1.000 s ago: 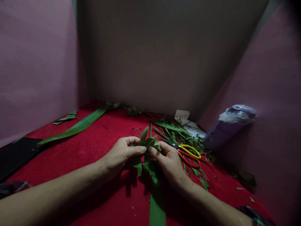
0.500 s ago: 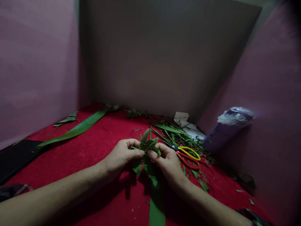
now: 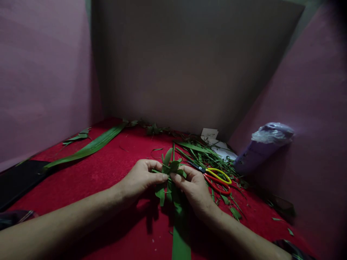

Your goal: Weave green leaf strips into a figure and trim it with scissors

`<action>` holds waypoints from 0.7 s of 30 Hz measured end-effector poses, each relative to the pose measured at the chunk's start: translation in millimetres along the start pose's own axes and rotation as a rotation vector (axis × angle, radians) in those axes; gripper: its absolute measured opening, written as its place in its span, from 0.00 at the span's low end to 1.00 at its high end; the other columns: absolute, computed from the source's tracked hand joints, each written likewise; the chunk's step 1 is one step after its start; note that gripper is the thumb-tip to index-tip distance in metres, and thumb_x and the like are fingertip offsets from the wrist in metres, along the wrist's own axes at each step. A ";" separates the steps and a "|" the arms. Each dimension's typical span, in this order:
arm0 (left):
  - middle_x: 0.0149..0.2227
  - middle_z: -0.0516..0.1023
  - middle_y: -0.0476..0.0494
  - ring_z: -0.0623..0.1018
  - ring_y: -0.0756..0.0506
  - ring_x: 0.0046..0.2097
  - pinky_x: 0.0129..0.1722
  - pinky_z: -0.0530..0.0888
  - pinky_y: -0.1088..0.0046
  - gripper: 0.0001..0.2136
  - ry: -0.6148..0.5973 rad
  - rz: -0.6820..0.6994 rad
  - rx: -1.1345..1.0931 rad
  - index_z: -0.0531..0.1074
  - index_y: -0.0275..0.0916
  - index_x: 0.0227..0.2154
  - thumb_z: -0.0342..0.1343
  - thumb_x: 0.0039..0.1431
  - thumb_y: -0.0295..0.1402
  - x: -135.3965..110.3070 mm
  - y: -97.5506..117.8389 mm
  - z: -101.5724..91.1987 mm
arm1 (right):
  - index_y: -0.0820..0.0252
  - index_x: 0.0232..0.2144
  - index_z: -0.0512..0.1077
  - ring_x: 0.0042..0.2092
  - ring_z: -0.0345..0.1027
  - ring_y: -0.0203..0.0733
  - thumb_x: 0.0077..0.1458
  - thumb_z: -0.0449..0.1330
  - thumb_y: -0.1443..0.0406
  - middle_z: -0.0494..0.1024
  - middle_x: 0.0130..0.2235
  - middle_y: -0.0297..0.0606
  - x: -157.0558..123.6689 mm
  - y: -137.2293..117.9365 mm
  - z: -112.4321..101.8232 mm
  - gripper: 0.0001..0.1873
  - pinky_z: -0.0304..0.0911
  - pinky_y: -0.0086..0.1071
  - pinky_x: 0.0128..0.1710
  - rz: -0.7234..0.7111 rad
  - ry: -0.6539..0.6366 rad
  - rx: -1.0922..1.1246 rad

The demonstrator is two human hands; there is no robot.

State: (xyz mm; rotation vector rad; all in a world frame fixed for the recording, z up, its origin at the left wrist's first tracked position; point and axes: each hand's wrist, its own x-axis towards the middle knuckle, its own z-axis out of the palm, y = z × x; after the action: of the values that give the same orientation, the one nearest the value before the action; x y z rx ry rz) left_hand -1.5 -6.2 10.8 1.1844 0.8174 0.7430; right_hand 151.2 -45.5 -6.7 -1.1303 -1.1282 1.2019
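Between my two hands is a small bunch of folded green leaf strips [image 3: 168, 157], several pointed ends fanning up and down from it. My left hand [image 3: 145, 175] pinches it from the left, thumb in front and fingers behind. My right hand [image 3: 193, 182] pinches it from the right, its thumb close to the left thumb. A broad green leaf strip [image 3: 181, 231] runs from below the bunch down to the bottom edge; whether it joins the bunch is hidden. Just right of my right hand lie scissors [image 3: 215, 177] with one yellow and one red handle.
A heap of cut leaf strips [image 3: 203, 153] and a white paper card [image 3: 209, 133] lie at the back right of the red cloth [image 3: 108, 173]. A purple container with plastic wrap [image 3: 260, 148] leans right. Leftward are a long leaf [image 3: 89, 148] and a black flat object [image 3: 20, 182].
The hands stay nearly in place, still pinching the leaf bunch. Its pointed ends have turned slightly between the fingers.
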 end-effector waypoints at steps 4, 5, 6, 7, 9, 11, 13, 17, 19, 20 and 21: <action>0.23 0.75 0.43 0.75 0.46 0.24 0.25 0.69 0.72 0.10 0.000 0.002 -0.008 0.69 0.33 0.25 0.62 0.39 0.31 -1.0 -0.2 0.8 | 0.61 0.23 0.66 0.22 0.57 0.32 0.40 0.63 0.59 0.66 0.21 0.29 0.0 0.1 1.1 0.13 0.53 0.25 0.22 0.005 0.010 -0.005; 0.23 0.75 0.43 0.75 0.46 0.24 0.25 0.69 0.72 0.10 0.003 0.001 -0.010 0.69 0.33 0.25 0.62 0.39 0.31 -1.2 -0.5 0.8 | 0.61 0.23 0.66 0.23 0.57 0.32 0.40 0.63 0.59 0.66 0.21 0.29 0.0 -0.1 1.3 0.13 0.53 0.25 0.22 0.008 0.012 -0.013; 0.23 0.75 0.43 0.75 0.46 0.24 0.25 0.69 0.72 0.10 0.005 0.003 -0.013 0.69 0.33 0.25 0.62 0.39 0.30 -1.2 -0.7 0.8 | 0.61 0.23 0.66 0.23 0.57 0.32 0.40 0.63 0.59 0.66 0.21 0.30 -0.2 -0.4 1.5 0.13 0.53 0.25 0.22 0.011 0.013 -0.019; 0.23 0.75 0.43 0.75 0.47 0.24 0.25 0.69 0.72 0.10 0.004 0.003 -0.018 0.69 0.33 0.25 0.62 0.39 0.30 -1.2 -1.1 0.7 | 0.62 0.23 0.66 0.23 0.57 0.32 0.40 0.63 0.59 0.66 0.21 0.30 -0.4 -0.9 1.7 0.13 0.53 0.25 0.22 0.012 0.013 -0.023; 0.23 0.75 0.44 0.75 0.47 0.24 0.24 0.69 0.73 0.10 -0.006 0.008 -0.040 0.69 0.33 0.26 0.62 0.39 0.30 -1.1 -1.7 0.8 | 0.62 0.23 0.65 0.22 0.55 0.31 0.40 0.62 0.59 0.64 0.20 0.29 -1.1 -2.5 2.0 0.13 0.52 0.25 0.21 0.003 0.017 -0.028; 0.22 0.75 0.44 0.74 0.47 0.23 0.24 0.70 0.73 0.11 -0.018 0.012 -0.074 0.69 0.33 0.26 0.63 0.39 0.31 -0.9 -2.2 1.1 | 0.62 0.22 0.65 0.21 0.53 0.30 0.40 0.62 0.59 0.63 0.19 0.27 -1.9 -4.7 2.3 0.13 0.50 0.24 0.20 -0.014 0.026 -0.042; 0.22 0.75 0.44 0.75 0.47 0.23 0.24 0.70 0.73 0.11 -0.029 0.018 -0.108 0.69 0.33 0.26 0.63 0.38 0.31 -0.9 -2.5 1.5 | 0.62 0.22 0.64 0.21 0.52 0.29 0.40 0.62 0.59 0.62 0.19 0.26 -2.4 -6.7 2.6 0.13 0.49 0.23 0.20 -0.029 0.028 -0.056; 0.23 0.76 0.43 0.75 0.47 0.24 0.25 0.71 0.72 0.12 -0.030 0.017 -0.096 0.69 0.33 0.27 0.63 0.39 0.32 -1.1 -2.4 1.6 | 0.62 0.23 0.64 0.21 0.53 0.29 0.40 0.62 0.61 0.63 0.19 0.26 -2.1 -8.6 2.9 0.12 0.49 0.23 0.20 -0.023 0.001 -0.033; 0.23 0.76 0.43 0.75 0.46 0.23 0.24 0.71 0.72 0.13 -0.022 0.016 -0.066 0.69 0.33 0.27 0.63 0.39 0.32 -1.1 -2.4 1.1 | 0.62 0.23 0.64 0.20 0.53 0.29 0.40 0.62 0.62 0.63 0.19 0.26 -1.8 -8.4 2.9 0.11 0.49 0.23 0.19 -0.009 -0.015 -0.018; 0.23 0.76 0.43 0.75 0.46 0.23 0.24 0.70 0.72 0.13 -0.021 0.018 -0.053 0.69 0.33 0.27 0.64 0.38 0.33 -0.9 -2.5 0.7 | 0.62 0.22 0.64 0.20 0.53 0.29 0.40 0.62 0.62 0.63 0.18 0.26 -1.8 -8.1 2.9 0.11 0.49 0.23 0.19 -0.002 -0.018 -0.017; 0.23 0.76 0.43 0.75 0.46 0.23 0.24 0.70 0.72 0.13 -0.023 0.023 -0.041 0.69 0.32 0.27 0.64 0.38 0.33 -0.6 -2.8 0.3 | 0.62 0.22 0.64 0.20 0.53 0.29 0.40 0.62 0.62 0.63 0.18 0.26 -1.9 -7.6 2.9 0.11 0.49 0.23 0.19 0.004 -0.019 -0.020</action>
State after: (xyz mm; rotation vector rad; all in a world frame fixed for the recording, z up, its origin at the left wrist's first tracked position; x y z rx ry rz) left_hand -1.3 -7.5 8.2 1.1657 0.7671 0.7607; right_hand 149.0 -47.6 1.0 -1.1393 -1.1553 1.2089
